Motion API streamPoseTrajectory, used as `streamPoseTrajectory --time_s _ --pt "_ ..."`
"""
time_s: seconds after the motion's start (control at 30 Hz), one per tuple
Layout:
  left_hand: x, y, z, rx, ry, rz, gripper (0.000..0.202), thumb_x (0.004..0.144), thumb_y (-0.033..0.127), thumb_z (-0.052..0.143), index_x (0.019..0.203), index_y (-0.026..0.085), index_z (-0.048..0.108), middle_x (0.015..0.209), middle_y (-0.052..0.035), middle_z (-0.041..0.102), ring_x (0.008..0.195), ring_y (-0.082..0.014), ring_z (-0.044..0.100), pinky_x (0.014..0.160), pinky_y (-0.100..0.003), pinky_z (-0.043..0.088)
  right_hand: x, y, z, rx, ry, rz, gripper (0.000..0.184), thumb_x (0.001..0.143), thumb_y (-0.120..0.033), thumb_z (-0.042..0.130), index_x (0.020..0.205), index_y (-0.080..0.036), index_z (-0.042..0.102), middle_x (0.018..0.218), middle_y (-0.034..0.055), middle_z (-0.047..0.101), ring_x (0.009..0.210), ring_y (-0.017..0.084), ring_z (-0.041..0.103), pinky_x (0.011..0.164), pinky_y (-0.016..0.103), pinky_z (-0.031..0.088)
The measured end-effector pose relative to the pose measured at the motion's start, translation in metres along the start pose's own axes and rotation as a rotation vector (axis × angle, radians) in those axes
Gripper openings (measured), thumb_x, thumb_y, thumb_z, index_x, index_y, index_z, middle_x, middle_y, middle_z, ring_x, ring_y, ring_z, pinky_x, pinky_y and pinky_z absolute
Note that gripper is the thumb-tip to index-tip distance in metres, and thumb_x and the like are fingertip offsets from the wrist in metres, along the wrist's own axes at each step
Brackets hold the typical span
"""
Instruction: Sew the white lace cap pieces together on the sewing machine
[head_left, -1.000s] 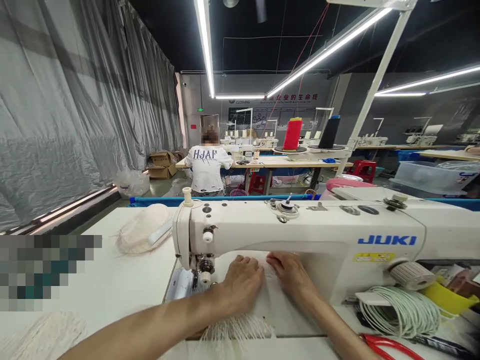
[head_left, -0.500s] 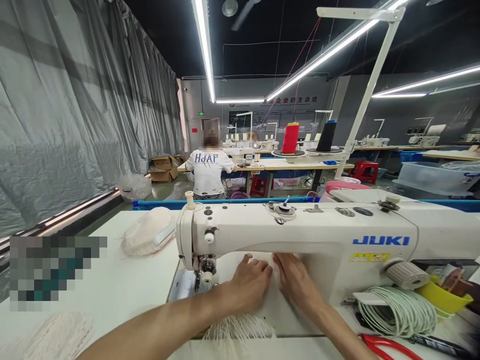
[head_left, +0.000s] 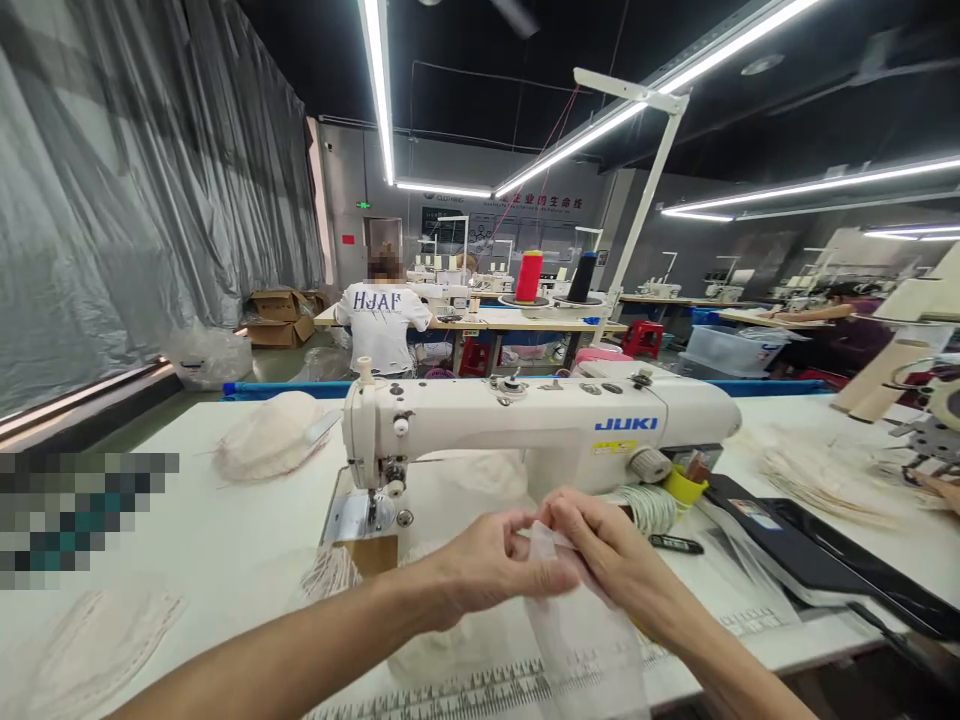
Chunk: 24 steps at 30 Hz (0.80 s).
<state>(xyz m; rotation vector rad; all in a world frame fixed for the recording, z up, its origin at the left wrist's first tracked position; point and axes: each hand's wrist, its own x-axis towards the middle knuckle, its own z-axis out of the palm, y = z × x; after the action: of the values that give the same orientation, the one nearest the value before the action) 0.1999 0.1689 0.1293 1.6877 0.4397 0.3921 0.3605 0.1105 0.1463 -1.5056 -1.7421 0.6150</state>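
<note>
In front of the white sewing machine [head_left: 465, 425], my left hand [head_left: 491, 570] and my right hand [head_left: 600, 540] meet. Both are closed on the top edge of a sheer white piece of fabric [head_left: 589, 645], which hangs down toward me over the table edge. My left thumb lies across the front of the fabric. Left of my hands, white thread fringe [head_left: 330, 572] spreads near the machine's needle plate [head_left: 349, 518]. Pale fabric [head_left: 480, 472] rests under the machine arm. Ruler markings [head_left: 465, 690] run along the table's front.
Stacked pale fabric pieces [head_left: 274, 435] lie at the back left, another piece [head_left: 105, 635] at the front left. A green cord coil [head_left: 651, 510], yellow cup [head_left: 684, 487] and black phone-like slab [head_left: 847, 550] are on the right. A co-worker [head_left: 382, 320] sits ahead.
My hands have come out from under the machine arm toward me and now hold the sheer fabric between them. The view has turned right and shows more of the table there.
</note>
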Motion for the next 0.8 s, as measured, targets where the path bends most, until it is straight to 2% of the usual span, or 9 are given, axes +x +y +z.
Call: streamPoseTrajectory --time_s 0.07,0.1,0.17,0.2,0.27,0.37,0.43,0.57,0.8 --pt "-0.03 0.007 0.001 -0.149 0.04 -0.142 0.048 0.062 0.05 0.072 0.087 0.01 0.06 0.061 0.0038 0.046 0.056 -0.008 0.042 0.054 -0.02 0.033 -0.011 -0.01 0.015 0.071 -0.136 0.029 0.052 0.087 -0.066 0.024 0.075 -0.021 0.047 0.043 -0.0086 0.038 0.034 0.009 0.032 0.035 0.021 0.025" --pt "-0.045 0.009 0.0 -0.155 0.084 -0.193 0.042 0.061 0.047 0.074 0.077 0.011 0.06 0.058 0.0047 0.043 0.054 -0.0071 0.038 0.053 -0.02 0.03 -0.017 -0.016 0.022 0.105 -0.209 0.039 0.049 0.085 -0.067 0.032 0.077 -0.021 0.047 0.043 -0.0094 0.037 0.033 0.008 0.031 0.033 0.02 0.023" --pt "-0.074 0.009 -0.005 -0.144 0.168 -0.213 0.033 0.064 0.041 0.072 0.068 0.011 0.058 0.062 0.0035 0.045 0.058 -0.007 0.039 0.055 -0.02 0.03 -0.028 -0.027 0.034 0.162 -0.333 0.064 0.042 0.08 -0.063 0.049 0.076 -0.021 0.048 0.046 -0.01 0.037 0.035 0.006 0.031 0.033 0.018 0.021" --pt "-0.088 0.009 -0.008 -0.143 0.184 -0.196 0.03 0.064 0.038 0.072 0.067 0.012 0.057 0.067 0.0023 0.048 0.062 -0.0074 0.041 0.058 -0.02 0.031 -0.033 -0.032 0.039 0.181 -0.37 0.077 0.038 0.08 -0.058 0.054 0.074 -0.021 0.048 0.048 -0.0098 0.037 0.038 0.006 0.031 0.034 0.018 0.021" --pt "-0.113 0.005 -0.009 -0.201 0.175 -0.197 0.028 0.062 0.033 0.074 0.07 0.012 0.058 0.074 0.0009 0.052 0.067 -0.0081 0.045 0.06 -0.019 0.033 -0.04 -0.04 0.051 0.202 -0.408 0.096 0.032 0.085 -0.049 0.051 0.072 -0.02 0.048 0.048 -0.0089 0.039 0.041 0.006 0.03 0.037 0.018 0.02" --pt "-0.143 -0.002 -0.005 -0.329 0.135 -0.284 0.032 0.059 0.028 0.076 0.082 0.012 0.061 0.06 0.0045 0.05 0.055 -0.0065 0.043 0.052 -0.018 0.031 -0.045 -0.049 0.072 0.196 -0.422 0.056 0.033 0.09 -0.047 0.043 0.073 -0.019 0.05 0.048 -0.0078 0.039 0.045 0.007 0.03 0.042 0.02 0.022" --pt "-0.158 -0.007 0.0 -0.343 0.121 -0.315 0.027 0.063 0.025 0.071 0.085 0.011 0.064 0.051 0.0069 0.044 0.046 -0.0047 0.038 0.046 -0.017 0.027 -0.045 -0.052 0.087 0.19 -0.432 0.031 0.036 0.09 -0.049 0.042 0.07 -0.019 0.049 0.049 -0.0082 0.035 0.046 0.008 0.029 0.043 0.021 0.022" --pt "-0.18 -0.018 0.003 -0.333 0.114 -0.346 0.022 0.065 0.017 0.059 0.083 0.009 0.07 0.046 0.0065 0.043 0.041 -0.0039 0.036 0.042 -0.017 0.024 -0.045 -0.052 0.11 0.182 -0.447 0.027 0.039 0.087 -0.051 0.045 0.063 -0.02 0.044 0.051 -0.0085 0.03 0.048 0.008 0.026 0.043 0.021 0.019" --pt "-0.197 -0.026 0.0 -0.327 0.152 -0.392 0.022 0.06 0.013 0.055 0.075 0.01 0.071 0.037 0.0074 0.041 0.037 -0.004 0.034 0.039 -0.016 0.022 -0.047 -0.051 0.128 0.179 -0.475 0.04 0.038 0.087 -0.052 0.041 0.068 -0.021 0.048 0.048 -0.0092 0.03 0.045 0.009 0.027 0.042 0.021 0.021"
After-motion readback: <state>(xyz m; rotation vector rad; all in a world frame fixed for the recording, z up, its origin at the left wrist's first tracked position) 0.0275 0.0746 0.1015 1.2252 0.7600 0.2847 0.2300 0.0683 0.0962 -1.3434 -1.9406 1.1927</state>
